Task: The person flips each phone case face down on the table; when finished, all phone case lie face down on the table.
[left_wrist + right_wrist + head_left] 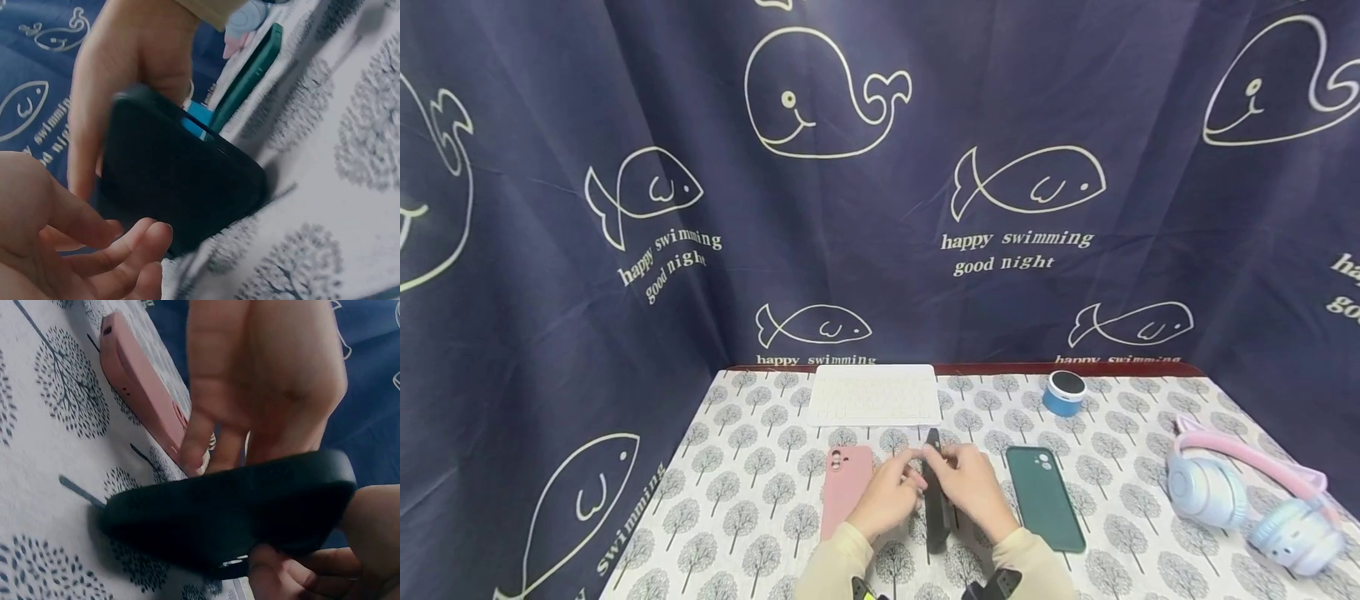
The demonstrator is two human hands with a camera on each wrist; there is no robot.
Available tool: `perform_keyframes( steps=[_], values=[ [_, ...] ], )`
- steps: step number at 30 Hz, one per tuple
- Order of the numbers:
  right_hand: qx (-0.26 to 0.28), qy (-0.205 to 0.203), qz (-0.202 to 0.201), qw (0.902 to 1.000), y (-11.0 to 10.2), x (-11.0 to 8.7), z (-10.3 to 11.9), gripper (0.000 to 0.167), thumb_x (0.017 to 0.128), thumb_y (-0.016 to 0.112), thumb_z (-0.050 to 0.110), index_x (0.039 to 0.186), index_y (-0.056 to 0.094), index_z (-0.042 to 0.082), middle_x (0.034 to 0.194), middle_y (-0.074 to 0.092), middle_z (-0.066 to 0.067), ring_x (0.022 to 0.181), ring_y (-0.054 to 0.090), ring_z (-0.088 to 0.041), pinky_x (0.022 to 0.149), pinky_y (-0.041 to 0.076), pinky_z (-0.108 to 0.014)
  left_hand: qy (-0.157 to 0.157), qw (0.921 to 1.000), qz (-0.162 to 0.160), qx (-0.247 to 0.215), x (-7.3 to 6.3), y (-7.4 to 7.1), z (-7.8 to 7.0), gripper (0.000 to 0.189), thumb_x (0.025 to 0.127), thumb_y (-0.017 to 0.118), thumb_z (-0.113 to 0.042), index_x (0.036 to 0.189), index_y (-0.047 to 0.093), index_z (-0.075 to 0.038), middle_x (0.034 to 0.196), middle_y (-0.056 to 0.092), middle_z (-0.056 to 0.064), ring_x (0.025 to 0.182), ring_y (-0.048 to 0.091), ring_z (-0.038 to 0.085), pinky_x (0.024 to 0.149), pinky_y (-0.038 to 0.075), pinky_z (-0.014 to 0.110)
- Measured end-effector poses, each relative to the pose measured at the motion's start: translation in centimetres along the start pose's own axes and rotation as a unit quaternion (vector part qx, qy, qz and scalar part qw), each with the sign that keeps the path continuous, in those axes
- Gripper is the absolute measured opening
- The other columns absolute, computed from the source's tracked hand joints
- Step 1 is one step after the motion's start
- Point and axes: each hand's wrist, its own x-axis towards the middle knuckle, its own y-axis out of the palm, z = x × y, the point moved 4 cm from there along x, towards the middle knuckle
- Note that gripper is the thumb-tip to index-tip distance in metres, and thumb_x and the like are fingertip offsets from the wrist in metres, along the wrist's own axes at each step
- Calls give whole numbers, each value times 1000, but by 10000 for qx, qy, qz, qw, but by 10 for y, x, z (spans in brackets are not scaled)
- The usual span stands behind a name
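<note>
A black phone case (936, 504) stands on its long edge above the patterned cloth, between both hands. My right hand (972, 485) pinches it near its far end; in the right wrist view its fingertips (267, 565) lie against the case's dark inner side. On the other side my left hand (889, 496) has its fingers loosely bent, the fingertips (159, 236) overlapping the case's lower edge in the left wrist view. A pink phone case (847, 483) lies left of the left hand, and a dark green phone case (1047, 498) right of the right hand.
A white keyboard (874, 395) lies at the table's back edge. Further right stands a blue cylindrical speaker (1063, 395) with a dark top. Pink and pale blue headphones (1210, 492) with cat ears rest at the right edge. A dark blue curtain (895, 217) hangs behind.
</note>
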Motion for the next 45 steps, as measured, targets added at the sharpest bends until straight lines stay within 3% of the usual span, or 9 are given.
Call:
perform_keyframes(
  steps=[3,7,10,17,21,25,29,37,45],
  values=[
    [-292,-91,-17,9995,-2,-1,3,38,91,71,34,63,57,11,46,45,8,41,37,-7,41,28,-22,-167,9995,106,-240,2,2,9,46,88,47,7,133,55,2,86,62,5,64,61,17,49,47,24],
    [-211,-189,-82,9996,-5,-2,5,25,88,73,23,70,65,7,52,54,6,43,46,-8,43,36,-23,-355,9993,24,-136,2,2,15,41,90,51,0,131,55,4,84,59,4,61,58,15,51,45,25],
    [69,-260,-144,9995,-9,-2,8,16,87,74,17,81,72,2,59,63,0,49,56,-12,48,46,-26,-442,9990,-88,-73,2,0,16,40,95,52,-7,132,52,6,81,60,4,58,56,14,54,47,28],
    [1135,107,291,9931,-14,-2,14,27,86,77,16,97,71,-7,75,73,-12,60,70,-21,60,55,-30,-557,9966,-291,-527,5,-7,19,50,102,47,-17,145,40,7,86,67,4,56,61,16,54,54,32],
    [1360,403,247,9896,-18,-1,13,33,83,78,9,109,68,-9,80,73,-13,62,69,-22,60,55,-32,-328,9955,-672,-588,8,-15,15,48,98,52,-13,143,45,1,87,67,4,52,59,15,52,55,37],
    [832,397,-148,9956,-24,2,9,48,77,82,8,119,64,-7,75,71,-5,63,64,-17,61,52,-33,-108,9924,-1022,-679,10,-17,9,47,93,57,-7,139,52,-1,82,65,3,44,55,13,46,55,38],
    [89,328,-392,9987,-29,4,5,56,73,85,13,121,65,-6,72,66,-2,65,59,-16,61,50,-33,-84,9935,-967,-602,9,-15,8,53,89,64,-7,139,50,3,84,66,3,48,59,12,46,55,33],
    [-437,432,-197,9979,-22,4,-5,55,73,85,14,119,65,-8,71,59,-2,60,53,-16,54,46,-31,-12,9957,-866,322,4,-10,8,59,85,72,-5,139,49,5,85,64,0,63,61,8,58,53,24],
    [-717,258,-272,9967,-13,3,-14,47,71,87,15,107,69,-9,66,59,0,56,53,-14,50,45,-29,5,9797,-1152,1638,2,-3,9,38,84,74,-9,118,66,6,79,65,-2,69,57,9,69,52,33]
  ],
)
